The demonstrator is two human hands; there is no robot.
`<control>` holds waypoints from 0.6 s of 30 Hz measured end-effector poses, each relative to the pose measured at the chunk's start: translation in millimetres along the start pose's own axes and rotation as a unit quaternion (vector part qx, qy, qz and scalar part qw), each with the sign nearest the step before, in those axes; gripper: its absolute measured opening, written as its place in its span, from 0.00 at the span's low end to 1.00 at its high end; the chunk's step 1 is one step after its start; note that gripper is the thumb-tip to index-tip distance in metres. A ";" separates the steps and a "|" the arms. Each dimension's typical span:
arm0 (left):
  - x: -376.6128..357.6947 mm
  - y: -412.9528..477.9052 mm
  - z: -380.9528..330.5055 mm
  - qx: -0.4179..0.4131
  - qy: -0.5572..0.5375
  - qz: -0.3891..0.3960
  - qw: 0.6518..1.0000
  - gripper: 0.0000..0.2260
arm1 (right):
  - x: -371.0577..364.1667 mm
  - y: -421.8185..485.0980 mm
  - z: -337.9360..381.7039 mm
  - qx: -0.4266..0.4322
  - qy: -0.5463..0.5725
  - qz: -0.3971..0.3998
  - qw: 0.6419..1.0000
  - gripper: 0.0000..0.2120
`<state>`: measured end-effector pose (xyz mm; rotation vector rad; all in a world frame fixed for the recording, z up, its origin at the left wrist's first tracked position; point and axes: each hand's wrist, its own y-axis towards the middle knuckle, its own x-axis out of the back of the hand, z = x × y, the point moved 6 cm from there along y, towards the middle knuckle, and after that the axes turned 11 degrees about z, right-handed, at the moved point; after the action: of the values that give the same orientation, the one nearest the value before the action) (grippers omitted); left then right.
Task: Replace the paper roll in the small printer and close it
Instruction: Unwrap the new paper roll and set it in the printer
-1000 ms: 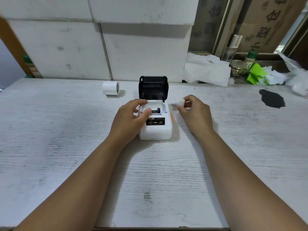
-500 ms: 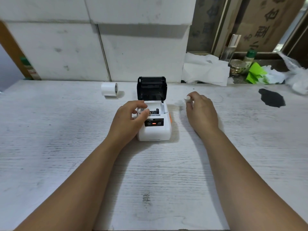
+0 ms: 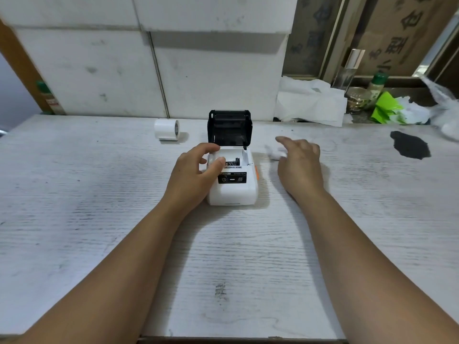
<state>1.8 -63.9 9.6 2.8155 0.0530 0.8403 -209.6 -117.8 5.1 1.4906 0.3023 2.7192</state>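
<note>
A small white printer (image 3: 233, 189) stands mid-table with its black lid (image 3: 229, 127) swung up and the paper bay exposed. My left hand (image 3: 196, 170) grips the printer's left side, thumb on its top edge. Just right of the printer my right hand (image 3: 300, 162) hovers with fingers spread over a small white piece (image 3: 274, 153), perhaps the old roll's remnant, lying on the table. It holds nothing. A full white paper roll (image 3: 166, 129) lies on its side at the back, left of the printer.
White foam blocks (image 3: 154, 70) form a wall behind the table. Crumpled white paper (image 3: 310, 103), a jar, a green-capped bottle (image 3: 376, 83) and green scraps (image 3: 387, 105) sit at the back right. A dark stain (image 3: 409, 147) marks the white wooden table (image 3: 236, 269) at right.
My right hand moved away from the printer toward the back right, set the small white piece on the table and spread its fingers. The left hand stayed on the printer.
</note>
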 end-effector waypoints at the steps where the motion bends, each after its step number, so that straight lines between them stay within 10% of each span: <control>1: 1.4 0.1 0.5 -0.003 0.002 -0.011 1.000 0.11 | 6.4 -3.0 8.0 0.025 0.026 -0.038 0.999 0.23; 4: 10.3 0.8 4.9 0.016 -0.010 -0.074 0.997 0.11 | 17.5 -19.1 40.4 0.116 0.082 -0.115 0.983 0.16; 9: 30.1 3.3 30.5 0.121 -0.105 -0.178 0.971 0.10 | -15.1 -35.8 79.5 0.230 0.111 0.013 0.967 0.17; 18: 46.2 55.0 52.6 0.171 -0.059 -0.239 0.954 0.25 | -24.2 -25.6 68.9 0.207 0.153 0.059 0.965 0.18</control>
<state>67.9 -123.2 2.7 2.9455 0.9030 0.5888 -140.5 -84.6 16.4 1.1734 0.8653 3.1245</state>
